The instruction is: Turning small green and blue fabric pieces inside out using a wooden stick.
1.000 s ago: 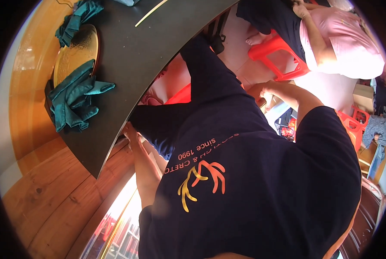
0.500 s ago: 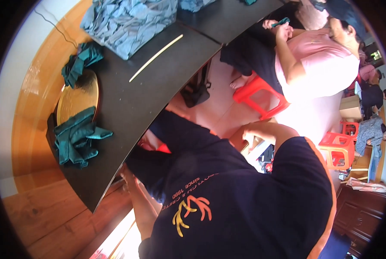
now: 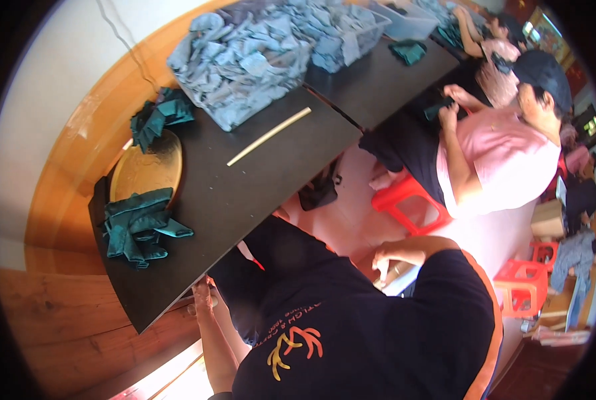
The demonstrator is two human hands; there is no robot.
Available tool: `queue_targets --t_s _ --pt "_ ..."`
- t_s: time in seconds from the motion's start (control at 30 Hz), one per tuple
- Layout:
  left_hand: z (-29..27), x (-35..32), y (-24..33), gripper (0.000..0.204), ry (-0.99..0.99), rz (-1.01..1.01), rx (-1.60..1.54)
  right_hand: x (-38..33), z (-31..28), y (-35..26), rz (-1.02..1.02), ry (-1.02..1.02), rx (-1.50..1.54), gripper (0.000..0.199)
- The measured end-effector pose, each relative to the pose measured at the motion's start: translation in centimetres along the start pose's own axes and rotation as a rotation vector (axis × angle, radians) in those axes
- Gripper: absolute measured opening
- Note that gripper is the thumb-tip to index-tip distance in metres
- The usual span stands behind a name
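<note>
Dark and flat, the table [image 3: 218, 200] fills the left side, with brown wood boards [image 3: 58, 320] by its near corner. Nearest of all is the person's dark shirt [image 3: 391, 347], with a yellow and orange shape on the front. The left hand [image 3: 205, 293] is at the table's near edge. Some of its fingers are hidden, so I cannot tell if it grips the edge. The right hand [image 3: 391, 257] is low, to the right of the lap, with its fingers bent. It is next to a white thing [image 3: 399, 281], but I cannot tell if it holds it.

Near the left end of the table is a bunch of shiny green cloth [image 3: 138, 230]. It is at the near side of a round gold tray [image 3: 145, 175]. A second green bunch [image 3: 168, 115] is at the tray's far side. To the right of the tray lies a thin, pale stick [image 3: 269, 136].

Farther back stands a big clear tub [image 3: 219, 120], piled high with blue-gray cloth [image 3: 258, 60]. To the right of it, a small green heap [image 3: 408, 51] lies on the table. Over on the right, a co-worker in a pink shirt [image 3: 505, 157] and a black cap [image 3: 545, 77] sits on a red stool [image 3: 408, 207]. That co-worker's hands are at a dark green piece [image 3: 438, 109]. Another person [image 3: 501, 70] is farther back.
</note>
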State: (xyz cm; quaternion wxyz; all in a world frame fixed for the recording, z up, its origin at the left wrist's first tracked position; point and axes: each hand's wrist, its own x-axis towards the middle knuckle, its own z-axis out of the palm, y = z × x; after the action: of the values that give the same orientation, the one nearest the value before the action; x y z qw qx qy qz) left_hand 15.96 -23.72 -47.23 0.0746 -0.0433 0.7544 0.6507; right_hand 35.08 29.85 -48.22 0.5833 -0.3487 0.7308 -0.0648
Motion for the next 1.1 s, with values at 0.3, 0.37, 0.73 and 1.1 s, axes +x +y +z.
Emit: queue_targets --t_s 0.3,0.37,0.73,1.1 --pt "5.7 3.6 3.7 0.022 0.093 0.175 0.098 -8.3 -15.0 -3.1 0.133 -0.057 0.109 0.058" --pt "5.6 2.5 3.1 0.021 0.093 0.194 0.12 -15.2 -17.5 -6.6 -0.449 0.743 -0.245 0.047" --pt "7.1 -6.3 12.8 0.028 -0.173 0.337 0.493 -29.3 -40.6 -3.2 -0.15 1.66 0.441 0.028" --pt "11.4 -6.9 31.6 0.025 -0.507 0.907 0.79 -29.7 -52.4 0.6 -0.099 1.805 0.601 0.026"
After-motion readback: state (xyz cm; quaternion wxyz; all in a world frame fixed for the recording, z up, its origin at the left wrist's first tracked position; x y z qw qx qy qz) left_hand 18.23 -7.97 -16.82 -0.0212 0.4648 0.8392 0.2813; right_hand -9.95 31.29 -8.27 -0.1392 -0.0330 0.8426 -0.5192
